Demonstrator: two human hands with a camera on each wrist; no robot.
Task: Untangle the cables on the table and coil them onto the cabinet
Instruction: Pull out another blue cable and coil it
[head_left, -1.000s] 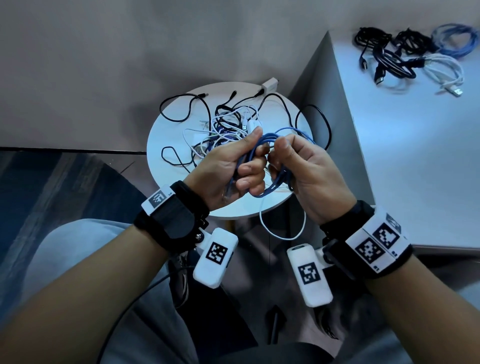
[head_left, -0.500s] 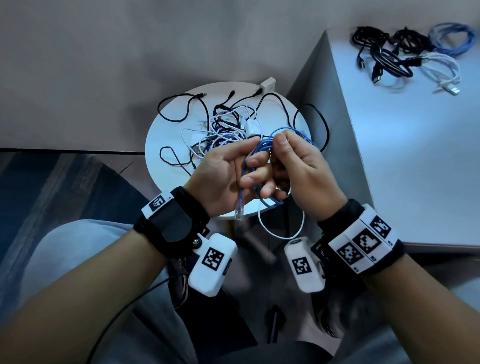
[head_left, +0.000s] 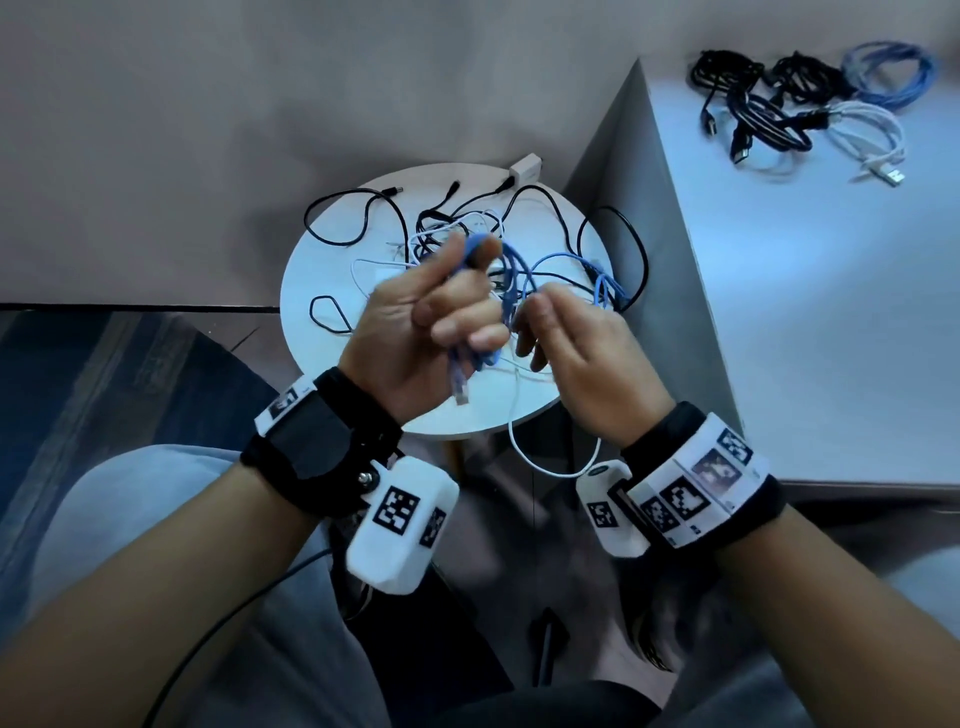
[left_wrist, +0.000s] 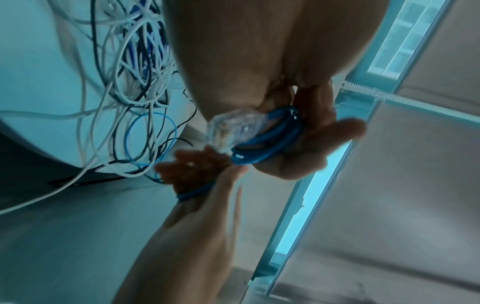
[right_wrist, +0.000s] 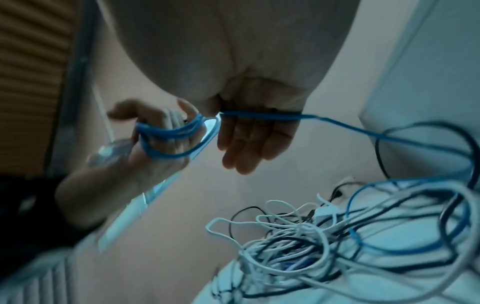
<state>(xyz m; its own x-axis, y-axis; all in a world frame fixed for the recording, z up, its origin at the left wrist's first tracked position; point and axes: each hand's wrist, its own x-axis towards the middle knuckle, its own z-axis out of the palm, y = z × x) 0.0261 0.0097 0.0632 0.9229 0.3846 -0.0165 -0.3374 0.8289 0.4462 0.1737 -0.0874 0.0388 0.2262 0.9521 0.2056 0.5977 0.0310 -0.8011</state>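
Note:
A blue network cable (head_left: 511, 270) is wound in loops round the fingers of my left hand (head_left: 431, 322), which grips it above the round white table (head_left: 322, 270). Its clear plug (head_left: 461, 392) hangs below that hand. The wrist views show the loops (left_wrist: 270, 142) (right_wrist: 166, 131) and the plug (left_wrist: 231, 131). My right hand (head_left: 566, 343) is just to the right and pinches the free strand (right_wrist: 337, 121) at the thumb, its other fingers (right_wrist: 254, 144) hanging straight. The strand runs back into the tangle of white, black and blue cables (head_left: 457, 228) on the table.
The grey cabinet (head_left: 831, 312) stands right of the table, with several coiled cables (head_left: 810, 104) at its far end. A white adapter (head_left: 525, 167) lies at the table's far edge. A white cable loop (head_left: 550, 462) hangs off the near edge above my knees.
My left hand has risen and turned with the blue loops round its fingers. The hands have moved apart, and my right hand has loosened its lower fingers along the strand.

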